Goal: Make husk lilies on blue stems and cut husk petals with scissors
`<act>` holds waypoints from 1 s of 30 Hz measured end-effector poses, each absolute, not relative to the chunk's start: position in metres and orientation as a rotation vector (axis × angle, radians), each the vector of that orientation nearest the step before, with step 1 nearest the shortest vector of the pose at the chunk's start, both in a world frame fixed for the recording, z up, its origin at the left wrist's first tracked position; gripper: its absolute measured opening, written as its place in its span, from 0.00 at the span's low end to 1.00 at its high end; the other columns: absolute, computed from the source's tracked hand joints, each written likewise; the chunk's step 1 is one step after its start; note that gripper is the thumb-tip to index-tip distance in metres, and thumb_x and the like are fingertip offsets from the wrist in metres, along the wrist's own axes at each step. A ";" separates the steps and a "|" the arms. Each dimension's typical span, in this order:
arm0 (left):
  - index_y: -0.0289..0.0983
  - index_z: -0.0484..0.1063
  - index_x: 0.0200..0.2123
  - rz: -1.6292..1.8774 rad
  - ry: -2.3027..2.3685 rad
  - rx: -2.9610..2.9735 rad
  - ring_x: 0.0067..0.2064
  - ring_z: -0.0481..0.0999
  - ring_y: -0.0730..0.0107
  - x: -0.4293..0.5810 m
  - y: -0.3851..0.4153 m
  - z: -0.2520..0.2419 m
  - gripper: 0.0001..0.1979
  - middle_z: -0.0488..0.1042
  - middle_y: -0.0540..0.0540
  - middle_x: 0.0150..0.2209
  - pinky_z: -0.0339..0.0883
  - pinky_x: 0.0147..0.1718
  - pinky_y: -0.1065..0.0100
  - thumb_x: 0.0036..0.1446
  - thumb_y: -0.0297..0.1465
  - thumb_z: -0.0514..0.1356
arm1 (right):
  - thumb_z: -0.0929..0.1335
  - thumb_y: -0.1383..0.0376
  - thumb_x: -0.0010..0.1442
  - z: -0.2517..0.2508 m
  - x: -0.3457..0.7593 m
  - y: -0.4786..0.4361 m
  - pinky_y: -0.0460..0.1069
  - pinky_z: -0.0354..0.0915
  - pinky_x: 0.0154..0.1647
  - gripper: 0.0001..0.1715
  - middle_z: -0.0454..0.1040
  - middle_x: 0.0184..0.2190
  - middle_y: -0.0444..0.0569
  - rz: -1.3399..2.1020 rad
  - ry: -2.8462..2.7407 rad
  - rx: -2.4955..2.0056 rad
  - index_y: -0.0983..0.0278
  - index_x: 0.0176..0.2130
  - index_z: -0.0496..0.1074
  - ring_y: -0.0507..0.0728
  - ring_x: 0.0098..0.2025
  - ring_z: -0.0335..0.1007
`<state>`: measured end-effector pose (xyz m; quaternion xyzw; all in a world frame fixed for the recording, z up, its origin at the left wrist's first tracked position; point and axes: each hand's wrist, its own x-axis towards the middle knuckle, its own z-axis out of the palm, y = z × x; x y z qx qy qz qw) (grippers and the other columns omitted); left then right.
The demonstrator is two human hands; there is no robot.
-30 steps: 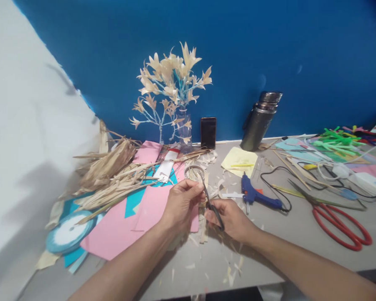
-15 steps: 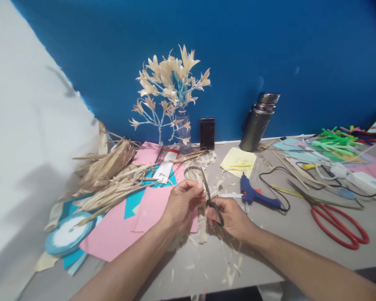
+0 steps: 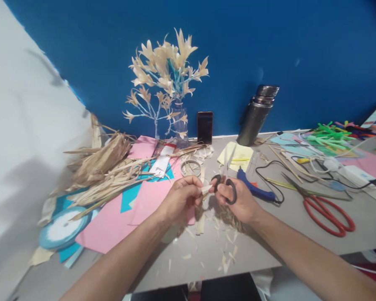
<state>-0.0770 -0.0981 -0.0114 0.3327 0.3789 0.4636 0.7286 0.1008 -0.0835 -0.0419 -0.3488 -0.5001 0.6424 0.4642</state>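
My left hand [image 3: 185, 195] is closed in a pinch on a small pale strip of dried husk [image 3: 206, 189]. Close beside it, my right hand [image 3: 236, 198] has its fingers through the black handles of small scissors [image 3: 228, 188], whose blades point up and away from the strip. The right fingertips come up to the strip's free end; whether they touch it I cannot tell. Below both hands, pale husk scraps [image 3: 225, 244] lie scattered on the grey table [image 3: 175, 274]. A roll of tape [image 3: 190, 168] lies just beyond the left hand.
Dried husks [image 3: 103, 161], pink sheets [image 3: 108, 230] and a ribbon spool [image 3: 64, 228] lie left. Husk flowers [image 3: 167, 62] stand in a clear bottle behind. A blue glue gun [image 3: 255, 186], red-handled scissors [image 3: 329, 215] and a leaning flask [image 3: 257, 115] are right. A phone [image 3: 204, 127] leans on the wall.
The scissors have swung away from the strip, their blades now pointing up and to the right. My right fingertips have come near the strip in my left hand. The view has shifted slightly.
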 end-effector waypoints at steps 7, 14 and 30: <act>0.35 0.69 0.22 0.871 0.871 0.806 0.15 0.60 0.80 -0.078 -0.099 -0.009 0.06 0.62 0.54 0.14 0.49 0.15 0.77 0.41 0.26 0.66 | 0.75 0.63 0.45 -0.030 0.102 -0.089 0.46 0.63 0.27 0.17 0.73 0.30 0.45 1.584 -1.233 -0.960 0.66 0.36 0.73 0.53 0.28 0.66; 0.36 0.70 0.24 0.822 0.915 0.848 0.14 0.60 0.78 -0.080 -0.098 -0.010 0.07 0.63 0.54 0.14 0.51 0.13 0.76 0.43 0.30 0.66 | 0.76 0.63 0.47 -0.034 0.101 -0.093 0.45 0.61 0.26 0.16 0.71 0.27 0.43 1.492 -1.330 -1.024 0.65 0.35 0.72 0.51 0.26 0.64; 0.35 0.70 0.24 1.005 0.871 0.710 0.25 0.73 0.73 -0.073 -0.094 -0.020 0.07 0.71 0.50 0.21 0.65 0.26 0.74 0.46 0.27 0.66 | 0.78 0.60 0.44 -0.035 0.092 -0.094 0.46 0.63 0.25 0.20 0.73 0.24 0.43 1.608 -1.123 -1.048 0.65 0.35 0.71 0.53 0.25 0.68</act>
